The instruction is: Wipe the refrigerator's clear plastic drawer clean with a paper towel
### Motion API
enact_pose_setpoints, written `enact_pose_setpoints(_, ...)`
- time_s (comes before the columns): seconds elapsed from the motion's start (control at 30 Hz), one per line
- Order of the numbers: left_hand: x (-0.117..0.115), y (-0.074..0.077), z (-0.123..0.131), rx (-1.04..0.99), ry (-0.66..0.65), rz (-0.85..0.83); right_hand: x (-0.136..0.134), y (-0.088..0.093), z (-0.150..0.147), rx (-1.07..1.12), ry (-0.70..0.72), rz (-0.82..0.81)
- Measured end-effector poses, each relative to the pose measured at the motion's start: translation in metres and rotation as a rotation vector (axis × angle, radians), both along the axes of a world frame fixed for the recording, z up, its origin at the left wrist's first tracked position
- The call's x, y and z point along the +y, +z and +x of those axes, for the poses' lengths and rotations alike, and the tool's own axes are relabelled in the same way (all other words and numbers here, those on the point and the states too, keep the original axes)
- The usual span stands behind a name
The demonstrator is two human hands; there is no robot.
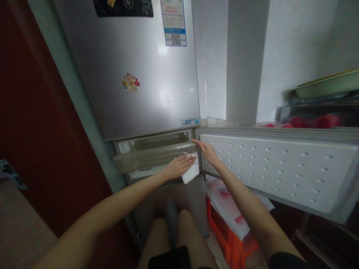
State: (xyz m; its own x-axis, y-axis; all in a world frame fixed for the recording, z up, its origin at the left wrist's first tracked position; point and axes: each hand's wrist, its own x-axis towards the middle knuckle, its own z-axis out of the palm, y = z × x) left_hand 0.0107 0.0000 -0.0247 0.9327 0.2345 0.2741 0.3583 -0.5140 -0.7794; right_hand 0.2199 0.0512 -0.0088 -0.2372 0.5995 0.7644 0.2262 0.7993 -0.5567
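Observation:
A white cloth lies under the fingers of my left hand, which presses it against the right part of the drawer front. The drawer is clear plastic and pulled partway out of the middle compartment of a silver refrigerator. At the drawer's right end is my right hand, its fingers stretched out toward the compartment edge with no object in them. Swung wide to the right stands the compartment door, its white dimpled inner panel facing me.
Below the open door, an orange plastic stool bears a white plastic bag with red print. A dark red door stands at the left. A pale green tray rests on a shelf at the right, above red items in plastic.

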Motion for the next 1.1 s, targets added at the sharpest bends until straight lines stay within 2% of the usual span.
enact_pose_setpoints(0.13, -0.002, 0.015, 0.006, -0.069, 0.036, -0.015, 0.000, -0.002, -0.001, 0.011, -0.007, 0.025)
enact_pose_setpoints(0.23, 0.000, 0.017, 0.006, -0.122, 0.034, -0.079, 0.000, -0.002, -0.001, 0.013, -0.010, 0.031)
enact_pose_setpoints(0.47, 0.004, 0.001, -0.001, -0.218, -0.052, -0.416, 0.002, -0.003, -0.002, 0.010, -0.036, 0.035)
enact_pose_setpoints(0.6, 0.000, 0.016, 0.002, -0.385, -0.127, -0.573, 0.000, -0.002, -0.002, 0.012, -0.045, 0.039)
enact_pose_setpoints(0.7, -0.002, 0.029, 0.004, -0.459, -0.145, -0.539, 0.000, -0.002, -0.002, 0.014, -0.051, 0.040)
enact_pose_setpoints(0.77, -0.002, 0.029, 0.004, -0.462, -0.145, -0.500, 0.000, -0.003, -0.002, 0.012, -0.051, 0.038)
enact_pose_setpoints(0.97, -0.001, -0.010, -0.007, -0.223, -0.039, -0.303, 0.002, -0.003, -0.001, 0.006, -0.037, 0.036)
enact_pose_setpoints(1.03, -0.002, -0.015, -0.009, -0.156, -0.005, -0.207, 0.002, -0.003, -0.001, 0.002, -0.033, 0.036)
enact_pose_setpoints(1.1, -0.004, -0.010, -0.007, -0.129, 0.011, -0.125, 0.002, -0.002, -0.001, -0.002, -0.031, 0.036)
